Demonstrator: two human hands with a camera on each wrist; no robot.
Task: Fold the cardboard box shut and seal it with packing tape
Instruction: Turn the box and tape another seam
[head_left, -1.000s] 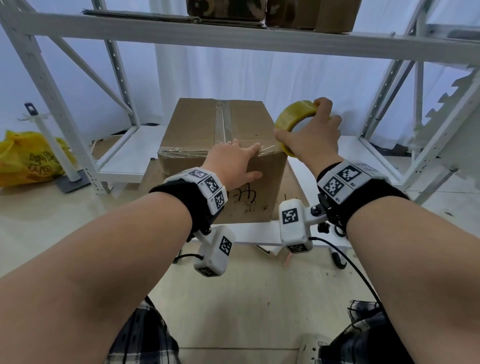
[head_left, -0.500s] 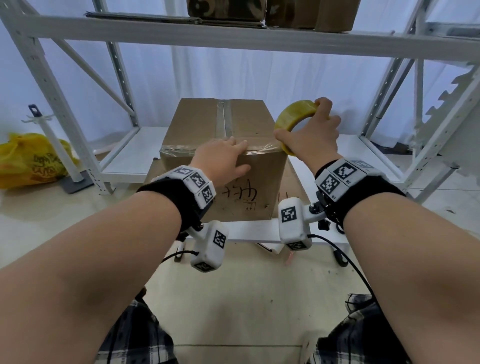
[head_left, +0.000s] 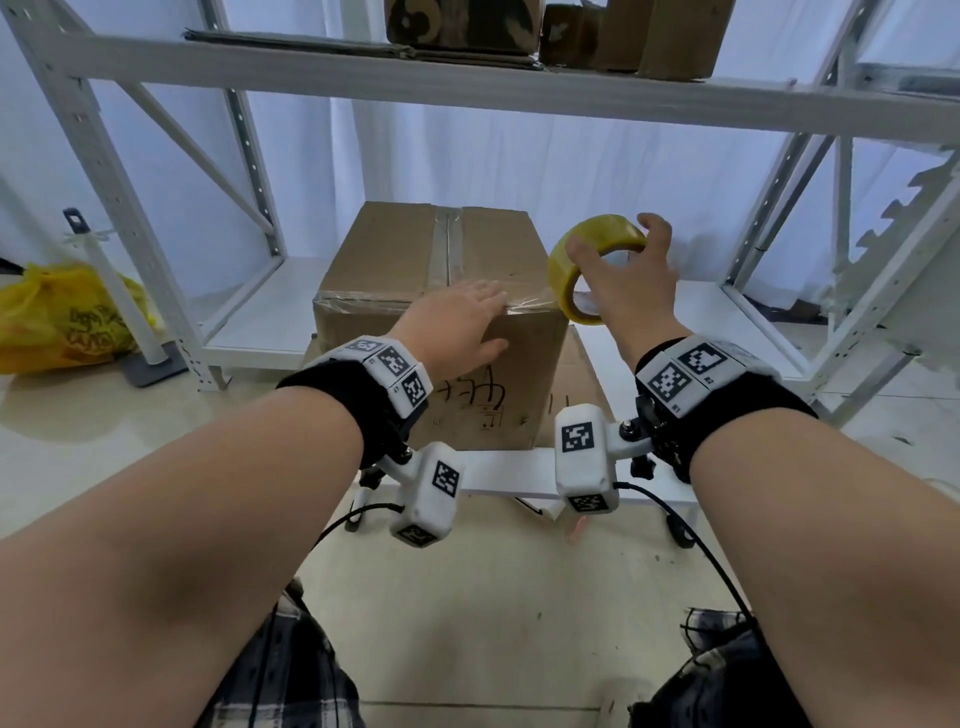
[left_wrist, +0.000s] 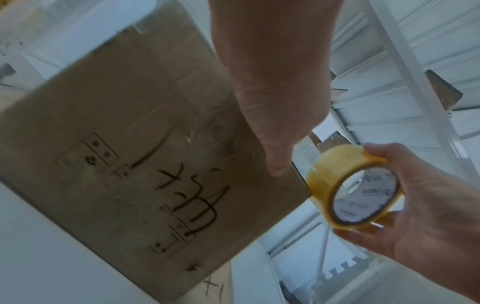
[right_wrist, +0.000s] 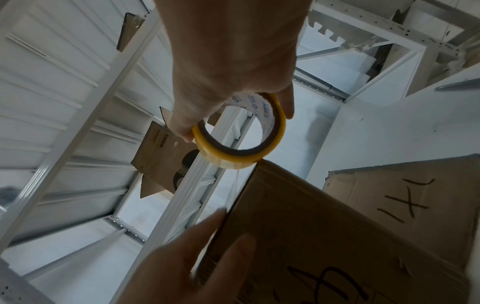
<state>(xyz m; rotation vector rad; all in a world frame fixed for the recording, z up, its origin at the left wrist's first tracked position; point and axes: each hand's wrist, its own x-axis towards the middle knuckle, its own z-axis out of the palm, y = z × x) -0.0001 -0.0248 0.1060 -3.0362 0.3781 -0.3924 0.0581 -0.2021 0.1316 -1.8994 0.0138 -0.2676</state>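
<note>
A closed brown cardboard box (head_left: 405, 260) stands on the low white shelf, with clear tape along its centre seam and across its near top edge. My left hand (head_left: 462, 325) lies flat over that near edge, fingers straight on the tape, thumb on the front face (left_wrist: 145, 156). My right hand (head_left: 621, 283) grips a yellow tape roll (head_left: 587, 260) just off the box's near right corner. In the right wrist view the tape roll (right_wrist: 241, 144) hangs above the box corner (right_wrist: 298, 205), a thin strip running down to it.
White metal racking (head_left: 467, 88) frames the box; its upper shelf carries flattened cardboard and other boxes (head_left: 649, 36). A flat cardboard sheet (head_left: 576, 384) lies under and right of the box. A yellow plastic bag (head_left: 57, 317) sits on the floor at left.
My left hand slid left and then back right along the taped near edge. My right hand drew the roll slightly away from the box corner and turned it.
</note>
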